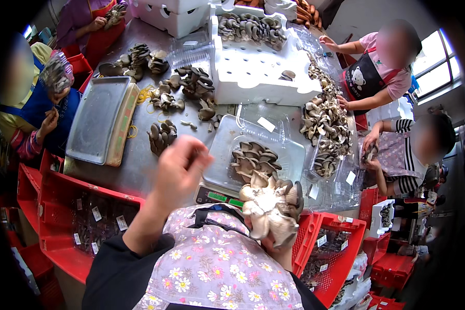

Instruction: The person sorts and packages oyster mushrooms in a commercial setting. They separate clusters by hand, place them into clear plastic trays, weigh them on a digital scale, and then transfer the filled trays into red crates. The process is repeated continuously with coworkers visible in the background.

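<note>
A large cluster of oyster mushrooms (273, 211), its pale underside turned up, rests in my right hand (273, 245); the mushrooms hide most of that hand. My left hand (182, 170) is raised over the steel table (137, 170), blurred and with curled fingers; whether anything is between them I cannot tell. Just beyond it a small mushroom clump (162, 135) lies on the steel. In front of me stands a digital scale (203, 195) with lit green displays. On its pan (226, 135) sits a clear plastic clamshell box (290, 162) holding oyster mushrooms (255, 158).
A white foam crate (265, 91) stands beyond the scale. Loose mushrooms (327, 112) pile along the right; more clumps (195, 83) lie ahead. A second scale (100, 120) is at left. Red crates (68, 255) (341, 259) flank me. Co-workers (399, 151) surround the table.
</note>
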`<state>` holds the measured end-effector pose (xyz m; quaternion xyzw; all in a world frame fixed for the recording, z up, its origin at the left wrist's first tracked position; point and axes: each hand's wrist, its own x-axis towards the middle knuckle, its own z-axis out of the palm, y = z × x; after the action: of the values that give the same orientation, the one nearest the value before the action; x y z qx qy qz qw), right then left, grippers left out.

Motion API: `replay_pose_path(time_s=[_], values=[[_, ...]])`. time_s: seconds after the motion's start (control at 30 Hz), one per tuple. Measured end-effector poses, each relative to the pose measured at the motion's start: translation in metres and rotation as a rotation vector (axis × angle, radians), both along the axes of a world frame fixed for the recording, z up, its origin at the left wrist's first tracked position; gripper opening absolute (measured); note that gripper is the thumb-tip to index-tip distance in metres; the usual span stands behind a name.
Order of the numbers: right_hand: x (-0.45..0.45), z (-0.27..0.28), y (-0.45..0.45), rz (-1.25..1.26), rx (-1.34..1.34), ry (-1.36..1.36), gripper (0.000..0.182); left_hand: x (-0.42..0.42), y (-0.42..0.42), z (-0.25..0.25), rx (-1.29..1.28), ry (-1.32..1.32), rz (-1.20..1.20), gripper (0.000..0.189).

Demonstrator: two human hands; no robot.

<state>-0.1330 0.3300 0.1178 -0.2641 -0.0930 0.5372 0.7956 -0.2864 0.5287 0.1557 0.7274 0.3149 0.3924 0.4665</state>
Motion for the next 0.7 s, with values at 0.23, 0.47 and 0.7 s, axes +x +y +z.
replay_pose_path(time_s=[0.23,0.47,0.7], values=[[-0.004,0.027,0.008,-0.072,-0.339,-0.712,0.092,0.024,-0.034,0.02,-0.476,-0.023,-0.612,0.048],[-0.006,0.026,0.007,-0.075,-0.327,-0.772,0.089,0.031,-0.039,0.008,-0.507,-0.109,-0.661,0.035],[-0.008,0.031,0.009,-0.029,-0.308,-0.605,0.09,0.027,-0.037,-0.005,-0.519,-0.244,-0.658,0.033]])
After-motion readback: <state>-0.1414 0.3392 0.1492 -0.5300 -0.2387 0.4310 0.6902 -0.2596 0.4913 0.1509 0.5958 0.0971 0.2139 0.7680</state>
